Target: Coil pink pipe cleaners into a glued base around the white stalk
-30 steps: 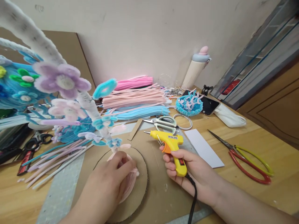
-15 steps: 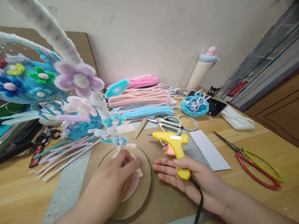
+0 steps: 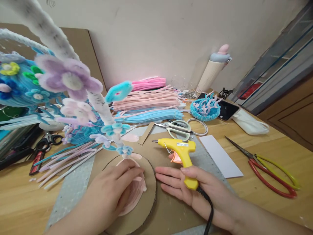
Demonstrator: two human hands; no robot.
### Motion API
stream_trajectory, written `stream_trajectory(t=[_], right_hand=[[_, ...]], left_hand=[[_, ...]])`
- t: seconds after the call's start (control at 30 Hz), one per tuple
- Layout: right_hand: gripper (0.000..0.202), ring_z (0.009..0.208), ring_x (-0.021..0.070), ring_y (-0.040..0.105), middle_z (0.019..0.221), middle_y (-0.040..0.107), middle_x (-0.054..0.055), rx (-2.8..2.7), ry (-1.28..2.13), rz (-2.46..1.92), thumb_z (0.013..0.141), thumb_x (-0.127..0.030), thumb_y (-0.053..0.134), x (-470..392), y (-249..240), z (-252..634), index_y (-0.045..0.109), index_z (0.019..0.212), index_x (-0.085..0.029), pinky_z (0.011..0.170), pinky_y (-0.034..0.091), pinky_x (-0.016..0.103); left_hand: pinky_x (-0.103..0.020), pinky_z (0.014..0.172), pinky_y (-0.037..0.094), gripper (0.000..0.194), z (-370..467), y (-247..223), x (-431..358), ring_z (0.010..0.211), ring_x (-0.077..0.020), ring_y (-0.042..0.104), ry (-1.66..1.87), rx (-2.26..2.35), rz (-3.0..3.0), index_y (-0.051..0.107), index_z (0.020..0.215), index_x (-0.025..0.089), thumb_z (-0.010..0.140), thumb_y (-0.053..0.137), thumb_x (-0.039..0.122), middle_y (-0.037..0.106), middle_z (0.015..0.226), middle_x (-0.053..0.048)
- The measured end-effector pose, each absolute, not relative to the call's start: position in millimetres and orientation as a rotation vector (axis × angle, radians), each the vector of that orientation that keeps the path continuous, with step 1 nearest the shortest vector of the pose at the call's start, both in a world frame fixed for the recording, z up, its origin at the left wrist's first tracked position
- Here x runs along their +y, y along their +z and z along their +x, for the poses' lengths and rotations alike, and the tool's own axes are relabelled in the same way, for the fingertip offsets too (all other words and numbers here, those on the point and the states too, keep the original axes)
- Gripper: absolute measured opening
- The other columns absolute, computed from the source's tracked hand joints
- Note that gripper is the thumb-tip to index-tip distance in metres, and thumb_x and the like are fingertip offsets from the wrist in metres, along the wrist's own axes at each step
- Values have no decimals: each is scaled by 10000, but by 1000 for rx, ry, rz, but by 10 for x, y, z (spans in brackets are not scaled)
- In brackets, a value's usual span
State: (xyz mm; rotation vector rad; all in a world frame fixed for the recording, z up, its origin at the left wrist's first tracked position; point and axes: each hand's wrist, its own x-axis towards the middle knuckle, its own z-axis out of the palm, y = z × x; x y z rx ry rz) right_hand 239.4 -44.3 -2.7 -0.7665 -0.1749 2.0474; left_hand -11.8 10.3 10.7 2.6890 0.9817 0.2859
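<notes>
White stem [image 3: 100,106] leans from its pink base [image 3: 137,189] up toward 11 o'clock; base lies on the round cardboard disc [image 3: 148,202]. All clock positions read from the disc, 12 = wall [image 3: 151,39] side.

Flowers on the stem: lilac flower [image 3: 70,81] highest, pale pink flower [image 3: 79,110] under it, light-blue flower [image 3: 116,130] lower down.

Left hand [image 3: 112,186] covers the stem's foot from 8, fingers bent in and close together at the pink base. Contact hidden; can't tell if it pinches the stem or just presses.

Right hand [image 3: 190,204] at 3, palm up, holds the yellow glue gun [image 3: 187,150] by the handle: thumb across it, three fingers straight out. Nozzle points to 9, apart from the stem. Black cord [image 3: 210,209] drops toward 6.

Disc sits on a cardboard sheet [image 3: 171,209], sheet on a grey mat [image 3: 66,199].

Further out: loose fuzzy sticks [image 3: 70,160] and black scissors [image 3: 49,138] at 10; peach bundle [image 3: 146,99] and blue bundle [image 3: 149,115] at 12; pale-green scissors [image 3: 170,125], blue fuzzy dish [image 3: 205,115] and flask [image 3: 210,73] between 1 and 2; white card [image 3: 221,156] between 2 and 3; red-and-yellow scissors [image 3: 254,159] near 3.
</notes>
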Motion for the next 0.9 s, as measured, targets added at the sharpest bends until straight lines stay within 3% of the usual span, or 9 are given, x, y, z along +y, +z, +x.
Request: stream_trajectory(t=[0.13,0.5,0.6,0.67,0.77,0.9], right_hand=[[330,1239,286,515,1281,595,189,-180,2048,-780,825,-179,543,-428,-42,2390,630,1110,-40,1104,350,426],[301,1208,297,537,1239,622,179,-148,2030,-798,818,-156,555,-425,-81,2360,659,1081,-53,1070,382,427],[287,1104,264,601,1195,643,155,-177,1989,-851,791,-157,603,-414,-67,2346,670,1063,-97,979,461,392],[294,981,196,630,1142,659,100,-240,1927,-914,749,-128,656,-399,-47,2356,681,1041,-150,858,513,302],[314,836,111,593,1052,652,34,-373,1855,-963,696,-99,709,-364,4,2431,697,996,-192,700,492,181],[356,809,121,553,1106,625,42,-713,1732,-1048,673,-160,754,-340,102,2621,693,1021,-205,658,460,194]], left_hand=[[-277,860,479,344,-113,109,114,1096,-180,584,306,872,2738,530,1174,285,905,384,127,617,1203,-18],[-315,784,498,269,-29,177,115,946,-202,629,225,830,2787,582,1097,236,937,370,190,673,1039,-42],[-307,775,502,264,5,185,111,906,-194,636,255,847,2796,604,1065,227,941,372,202,674,970,-47],[-298,778,501,267,9,186,108,889,-185,638,279,855,2795,612,1054,234,939,373,202,674,941,-44],[-285,785,496,276,-16,175,103,889,-171,637,314,861,2744,600,1067,245,923,376,171,672,955,-29],[-281,785,485,271,-78,131,95,950,-159,621,352,892,2680,562,1072,257,913,376,140,655,1078,-8]])
